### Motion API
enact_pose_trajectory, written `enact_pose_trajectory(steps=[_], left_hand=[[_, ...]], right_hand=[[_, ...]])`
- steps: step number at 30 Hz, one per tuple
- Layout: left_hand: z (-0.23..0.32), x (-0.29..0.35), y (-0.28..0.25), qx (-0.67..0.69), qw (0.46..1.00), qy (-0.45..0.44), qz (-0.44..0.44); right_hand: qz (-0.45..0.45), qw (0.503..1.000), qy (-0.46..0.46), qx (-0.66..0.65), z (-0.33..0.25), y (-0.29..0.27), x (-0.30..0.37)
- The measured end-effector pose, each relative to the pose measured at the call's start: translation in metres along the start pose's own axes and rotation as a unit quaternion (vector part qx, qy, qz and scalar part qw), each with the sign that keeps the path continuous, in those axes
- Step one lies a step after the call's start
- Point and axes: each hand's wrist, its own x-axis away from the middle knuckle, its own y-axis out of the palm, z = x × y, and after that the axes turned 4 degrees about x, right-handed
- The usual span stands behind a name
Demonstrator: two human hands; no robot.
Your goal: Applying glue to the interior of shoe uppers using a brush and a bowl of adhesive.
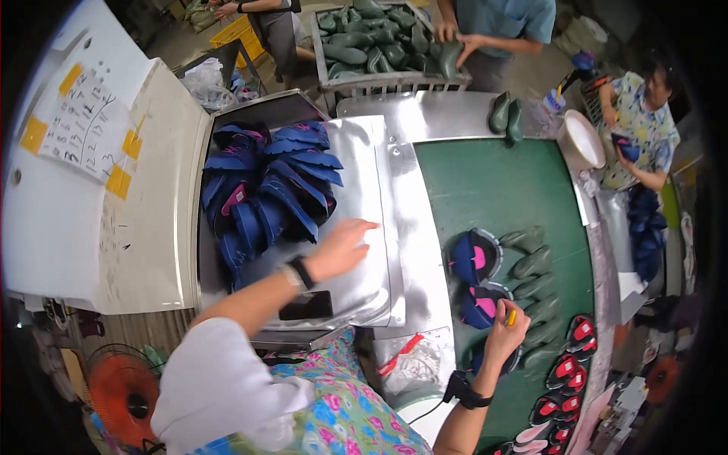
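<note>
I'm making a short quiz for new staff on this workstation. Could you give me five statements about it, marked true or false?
1. The right hand holds a small yellow object. True.
2. The left hand grips a green last. False: it holds nothing and is over the silver tray.
3. On the green belt, lasts lie to the right of blue uppers. True.
4. The red-and-black pieces are in the crate at the back. False: they lie along the belt's right side; the crate holds lasts.
5. The fan at lower left is orange. True.
</note>
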Motion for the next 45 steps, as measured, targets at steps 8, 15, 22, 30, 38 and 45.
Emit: enact_pose_trajectory(steps=[8, 15, 22, 30, 38, 45], left_hand=[[-0.066, 0.016, -0.178, -0.482, 0.859, 0.027, -0.168], [-0.155, -0.108, -0.126, -0.447, 0.856, -0.067, -0.250], [-0.213, -0.167, -0.117, -0.341, 0.917, -0.080, -0.190], [-0.159, -0.153, -0.170, -0.293, 0.943, -0.151, -0.037], [-0.075, -0.131, -0.274, -0.335, 0.937, -0.072, 0.069], [-0.005, -0.119, -0.191, 0.035, 0.965, -0.157, -0.209]], right_hand=[[0.005, 0.997, -0.058, -0.052, -0.042, -0.007, 0.028], [0.010, 0.999, -0.038, -0.001, -0.026, -0.002, 0.050], [-0.039, 0.998, 0.053, 0.025, -0.027, 0.012, 0.045], [-0.034, 0.999, 0.020, -0.008, -0.042, 0.012, 0.038], [-0.003, 0.996, -0.060, -0.061, -0.051, 0.005, 0.054], [0.005, 0.997, -0.062, -0.054, -0.063, -0.006, 0.070]])
